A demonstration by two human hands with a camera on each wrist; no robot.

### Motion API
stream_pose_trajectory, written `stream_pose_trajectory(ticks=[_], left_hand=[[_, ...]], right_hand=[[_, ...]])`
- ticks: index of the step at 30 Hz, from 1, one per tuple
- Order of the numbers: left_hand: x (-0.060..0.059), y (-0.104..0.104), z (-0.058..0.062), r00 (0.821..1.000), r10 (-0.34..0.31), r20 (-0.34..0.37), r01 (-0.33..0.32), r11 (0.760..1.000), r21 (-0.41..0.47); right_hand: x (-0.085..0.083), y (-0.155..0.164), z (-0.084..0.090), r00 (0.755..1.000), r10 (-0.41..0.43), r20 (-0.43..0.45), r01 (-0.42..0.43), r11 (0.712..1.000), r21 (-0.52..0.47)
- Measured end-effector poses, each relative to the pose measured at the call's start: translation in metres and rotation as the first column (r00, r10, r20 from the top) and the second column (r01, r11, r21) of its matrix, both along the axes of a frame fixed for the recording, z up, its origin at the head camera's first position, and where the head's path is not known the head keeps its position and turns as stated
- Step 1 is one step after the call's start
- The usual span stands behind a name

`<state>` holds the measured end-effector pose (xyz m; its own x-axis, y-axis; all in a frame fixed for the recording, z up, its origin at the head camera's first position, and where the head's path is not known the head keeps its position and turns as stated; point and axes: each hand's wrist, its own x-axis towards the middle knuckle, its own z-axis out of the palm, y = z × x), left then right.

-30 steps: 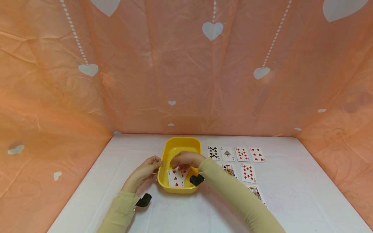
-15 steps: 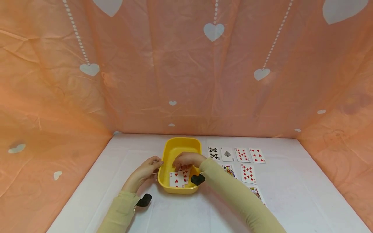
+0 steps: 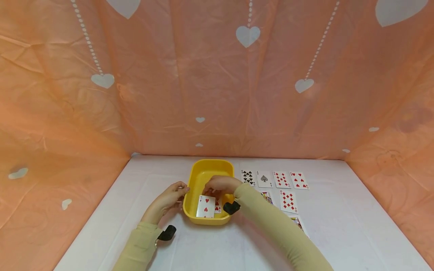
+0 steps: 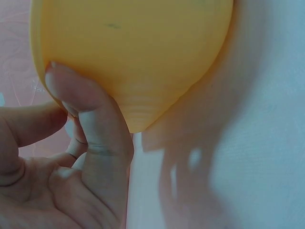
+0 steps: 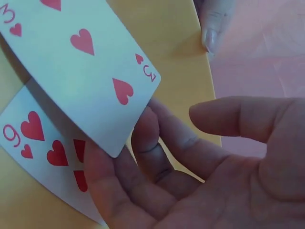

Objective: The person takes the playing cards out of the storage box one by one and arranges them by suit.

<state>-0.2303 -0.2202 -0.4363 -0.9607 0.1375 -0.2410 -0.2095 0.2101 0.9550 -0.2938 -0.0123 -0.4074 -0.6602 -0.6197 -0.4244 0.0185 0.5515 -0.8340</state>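
Note:
A yellow plastic tray (image 3: pixel 194 215) stands on the table, and my left hand (image 3: pixel 169 199) grips its left rim. In the left wrist view, the thumb (image 4: pixel 93 105) lies against the tray wall (image 4: pixel 143 62). Over the tray, my right hand (image 3: pixel 217 186) has its curled fingers at the edge of a three of hearts playing card (image 5: pixel 90 62), which is tilted up. The right thumb (image 5: pixel 233 117) stays apart from that card. Partly under it lies a second hearts card (image 5: pixel 47 148). Some right fingertips are hidden behind the card.
Right of the tray, an ace of spades (image 3: pixel 264 179), a clubs card (image 3: pixel 248 178), a diamonds card (image 3: pixel 282 180) and a hearts card (image 3: pixel 299 180) form a row. Nearer lie another diamonds card (image 3: pixel 288 201) and face cards (image 3: pixel 267 197), partly behind the right sleeve (image 3: pixel 271 226).
The three of hearts has gone from lying lower in the tray to tilted up at my right fingers. My right hand has shifted slightly right; my left hand stays on the rim.

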Motion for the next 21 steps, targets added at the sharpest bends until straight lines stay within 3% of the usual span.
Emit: stream_pose_trajectory(ticks=[11, 21], left_hand=[[-0.0011, -0.001, -0.0015, 1.0, -0.01, -0.016, 0.01, 1.0, -0.003], [0.0, -0.0005, -0.0004, 1.0, -0.005, -0.02, 0.005, 1.0, -0.002]], right_hand=[[-0.0018, 0.0033, -0.0013, 0.994, 0.06, 0.089, -0.057, 0.998, -0.037], [-0.0026, 0.0083, 0.0046, 0.993, 0.063, 0.103, -0.056, 0.996, -0.065]])
